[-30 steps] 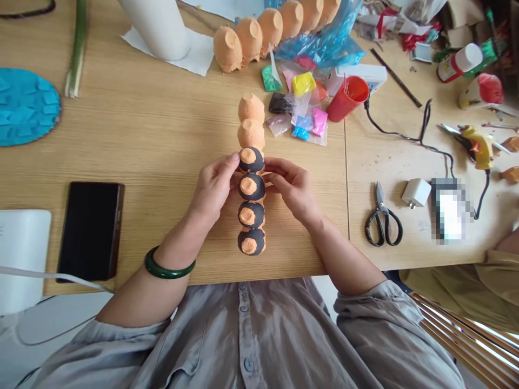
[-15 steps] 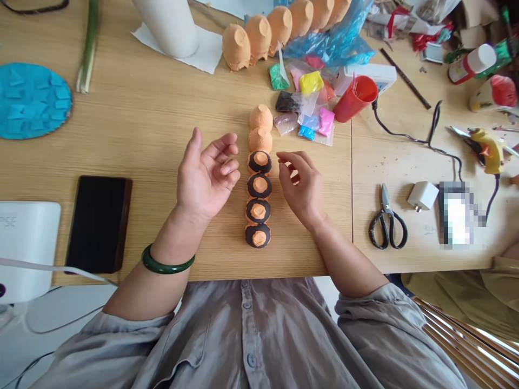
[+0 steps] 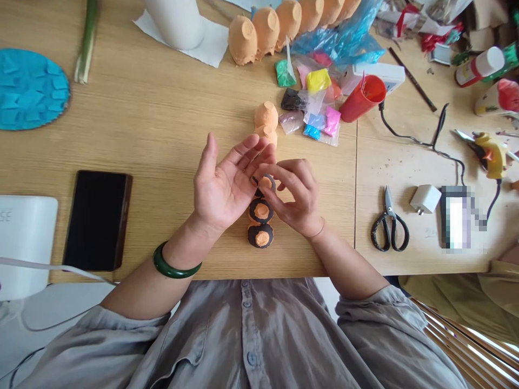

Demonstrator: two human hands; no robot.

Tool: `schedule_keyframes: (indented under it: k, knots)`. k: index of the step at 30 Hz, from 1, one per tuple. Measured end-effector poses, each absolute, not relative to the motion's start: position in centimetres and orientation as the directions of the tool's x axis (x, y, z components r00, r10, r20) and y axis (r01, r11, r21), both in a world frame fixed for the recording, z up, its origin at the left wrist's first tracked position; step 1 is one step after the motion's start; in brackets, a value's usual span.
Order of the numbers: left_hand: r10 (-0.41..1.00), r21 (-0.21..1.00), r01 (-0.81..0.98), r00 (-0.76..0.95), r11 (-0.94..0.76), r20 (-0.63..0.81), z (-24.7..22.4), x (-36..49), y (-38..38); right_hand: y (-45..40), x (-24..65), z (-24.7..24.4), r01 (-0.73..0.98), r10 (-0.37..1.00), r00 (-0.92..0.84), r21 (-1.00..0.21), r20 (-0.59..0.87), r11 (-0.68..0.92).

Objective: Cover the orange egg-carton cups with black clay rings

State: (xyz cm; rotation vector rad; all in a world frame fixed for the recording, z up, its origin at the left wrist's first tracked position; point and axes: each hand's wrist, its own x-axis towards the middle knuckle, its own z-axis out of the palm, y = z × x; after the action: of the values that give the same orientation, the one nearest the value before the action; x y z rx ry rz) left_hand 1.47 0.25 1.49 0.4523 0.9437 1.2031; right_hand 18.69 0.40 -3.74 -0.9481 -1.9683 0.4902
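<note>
A strip of orange egg-carton-like bumps (image 3: 266, 114) runs toward me on the table, the nearer ones ringed in black around orange tops. My left hand (image 3: 229, 186), with a green bangle on its wrist, is held palm up over the strip with its fingers stretched out. Against those fingers, my right hand (image 3: 298, 197) brings thumb and forefinger together in a pinch. A small dark bit shows by the left fingers, but I cannot tell whether it is held or part of the black ring below. The hands hide the strip's middle.
Colored clay packets (image 3: 318, 81) and a red cup (image 3: 363, 98) lie beyond the strip. To the right are scissors (image 3: 389, 219), a white plug adapter (image 3: 425, 199) and a yellow glue gun (image 3: 490, 154). A black tablet-like slab (image 3: 97, 219) is at left; a longer orange strip (image 3: 243, 40) stands behind.
My hands have come together over the strip: the left moved right, the right moved slightly left, and they now meet at the fingertips. The view has shifted a little.
</note>
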Motion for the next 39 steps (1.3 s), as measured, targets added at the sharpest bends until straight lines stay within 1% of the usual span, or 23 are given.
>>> schedule_keyframes:
  k: [2, 4, 5, 7, 8, 10, 11, 12, 13, 14, 15, 17, 18, 20, 23, 25, 27, 31, 36, 39]
  knots:
    - [0.925, 0.713, -0.608, 0.102, 0.349, -0.366, 1.5, 1.6, 0.0, 0.4, 18.4, -3.9, 0.435, 0.761, -0.361, -0.625, 0.538, 0.648]
    - [0.933, 0.712, -0.614, 0.125, 0.34, -0.338, 1.3, 1.7, -0.1, 0.3, 18.2, -3.7, 0.403, 0.75, -0.359, -0.632, 0.556, 0.662]
    - [0.941, 0.727, -0.606, 0.121, 0.323, -0.317, 1.2, 1.7, -0.1, 0.2, 18.1, -3.6, 0.373, 0.752, -0.342, -0.653, 0.564, 0.659]
    - [0.964, 0.808, -0.535, 0.06, 0.249, -0.258, 0.7, 1.4, -0.1, 0.1, 18.1, -3.2, 0.296, 0.8, -0.271, -0.745, 0.535, 0.598]
    - [0.975, 0.861, -0.468, 0.004, 0.197, -0.221, 0.3, 1.2, 0.0, 0.1, 18.1, -3.0, 0.26, 0.847, -0.215, -0.808, 0.485, 0.529]
    - [0.982, 0.971, -0.228, -0.155, 0.069, -0.106, -0.6, 0.6, 0.2, 0.5, 18.3, -3.0, 0.194, 0.943, -0.077, -0.923, 0.324, 0.333]
    - [0.973, 0.994, -0.105, -0.226, 0.03, -0.053, -1.1, 0.3, 0.3, 0.8, 18.5, -3.2, 0.162, 0.971, -0.014, -0.958, 0.238, 0.237]
    - [0.97, 0.999, 0.0, -0.241, 0.04, -0.038, -1.5, 0.1, 0.4, 1.1, 18.6, -3.4, 0.131, 0.987, 0.036, -0.98, 0.157, 0.151]
    - [0.975, 0.994, 0.085, -0.218, 0.062, -0.042, -1.9, -0.1, 0.4, 1.5, 18.7, -3.7, 0.099, 0.995, 0.065, -0.992, 0.079, 0.073]
    - [0.98, 0.981, 0.174, -0.191, 0.086, -0.053, -2.2, -0.3, 0.4, 1.7, 18.8, -4.0, 0.063, 0.998, 0.064, -0.998, 0.003, -0.001]
    - [0.985, 0.962, 0.251, -0.159, 0.112, -0.073, -2.4, -0.4, 0.4, 2.0, 18.8, -4.2, 0.021, 0.997, 0.046, -0.998, -0.065, -0.066]
    - [0.988, 0.931, 0.335, -0.108, 0.143, -0.112, -2.5, -0.4, 0.2, 2.1, 18.7, -4.4, -0.056, 0.986, -0.027, -0.985, -0.162, -0.164]
    - [0.988, 0.928, 0.343, -0.095, 0.146, -0.121, -2.5, -0.4, 0.1, 2.0, 18.6, -4.4, -0.087, 0.98, -0.062, -0.978, -0.187, -0.192]
    - [0.989, 0.949, 0.285, -0.089, 0.139, -0.118, -2.3, -0.4, -0.1, 1.8, 18.6, -4.0, -0.133, 0.974, -0.11, -0.968, -0.199, -0.213]
    - [0.984, 0.987, 0.063, -0.104, 0.15, -0.143, -1.9, -0.3, -0.2, 1.6, 18.7, -3.3, -0.173, 0.978, -0.125, -0.967, -0.168, -0.189]
    - [0.975, 0.979, -0.091, -0.105, 0.185, -0.194, -1.5, -0.2, -0.1, 1.7, 18.9, -3.0, -0.182, 0.983, -0.117, -0.97, -0.141, -0.161]
    - [0.967, 0.961, -0.177, -0.104, 0.213, -0.233, -1.0, -0.1, 0.1, 1.9, 19.1, -3.0, -0.199, 0.988, -0.099, -0.97, -0.123, -0.14]
    - [0.967, 0.955, -0.22, -0.112, 0.201, -0.23, -0.4, 0.1, 0.4, 2.1, 19.1, -3.2, -0.258, 0.991, -0.074, -0.957, -0.115, -0.13]
    - [0.985, 0.979, -0.169, -0.11, 0.111, -0.131, -0.3, 0.3, 0.1, 2.0, 19.1, -3.2, -0.259, 0.991, -0.066, -0.957, -0.119, -0.133]
    - [0.992, 0.984, -0.155, -0.065, 0.094, -0.105, -0.3, 0.5, 0.0, 2.0, 19.2, -3.1, -0.265, 0.992, -0.072, -0.956, -0.106, -0.122]
